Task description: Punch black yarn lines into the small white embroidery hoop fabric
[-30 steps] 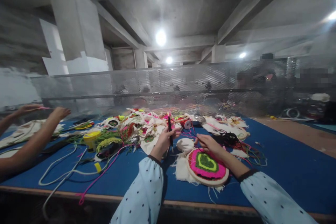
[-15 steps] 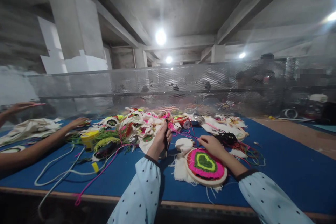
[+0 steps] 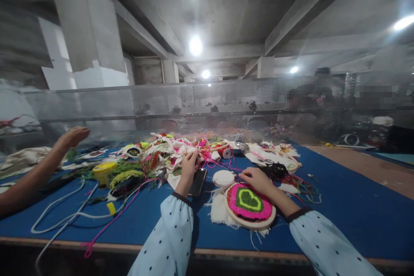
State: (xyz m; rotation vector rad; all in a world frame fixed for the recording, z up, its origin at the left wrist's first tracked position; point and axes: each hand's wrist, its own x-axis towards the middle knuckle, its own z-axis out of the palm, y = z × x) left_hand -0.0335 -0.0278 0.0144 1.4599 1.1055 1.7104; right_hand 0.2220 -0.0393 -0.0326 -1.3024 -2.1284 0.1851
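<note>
Where left fingers [image 3: 194, 158] and right fingers [image 3: 246, 173] pinch, dark yarn [image 3: 218, 164] stretches between them.

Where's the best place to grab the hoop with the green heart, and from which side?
I'd take the hoop by its pale rim, at the near right, coming from the table's front edge. It lies face up with its rim exposed there, while frayed white cloth spreads out on the left and the right hand is over the far side.
</note>
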